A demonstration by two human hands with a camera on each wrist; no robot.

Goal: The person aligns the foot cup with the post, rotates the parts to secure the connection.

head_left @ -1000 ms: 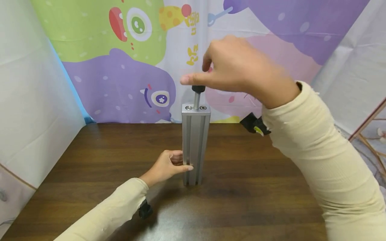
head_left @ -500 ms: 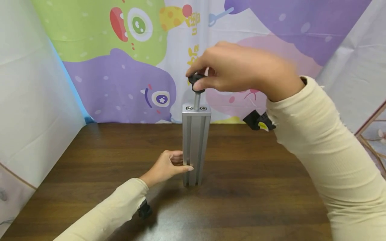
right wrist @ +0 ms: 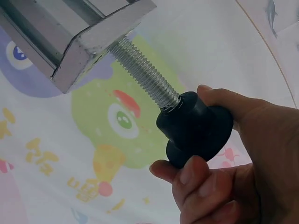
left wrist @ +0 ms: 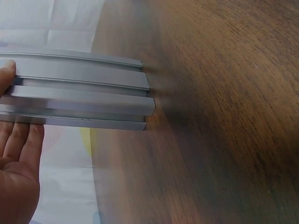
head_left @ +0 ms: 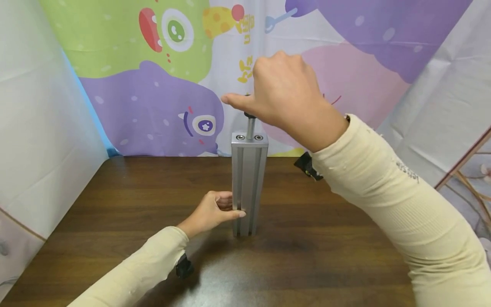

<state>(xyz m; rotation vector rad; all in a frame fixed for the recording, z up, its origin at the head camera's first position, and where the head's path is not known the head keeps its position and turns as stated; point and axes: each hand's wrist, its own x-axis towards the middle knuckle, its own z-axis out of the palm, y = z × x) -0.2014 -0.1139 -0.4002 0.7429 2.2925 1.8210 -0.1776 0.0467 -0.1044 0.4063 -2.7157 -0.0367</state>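
we pinch the black levelling foot (right wrist: 196, 133) in our right hand (head_left: 287, 89), its threaded stem (right wrist: 145, 72) running straight down into the upright aluminium profile (head_left: 250, 179) our left hand (head_left: 209, 213) grips near the table (head_left: 326, 247)

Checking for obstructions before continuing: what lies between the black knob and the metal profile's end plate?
Only a length of threaded rod shows between the black knob and the end plate, clearest in the right wrist view.

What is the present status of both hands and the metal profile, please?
Left hand holds metal profile upright. Right hand grips black knob atop threaded rod. No obstruction seen.
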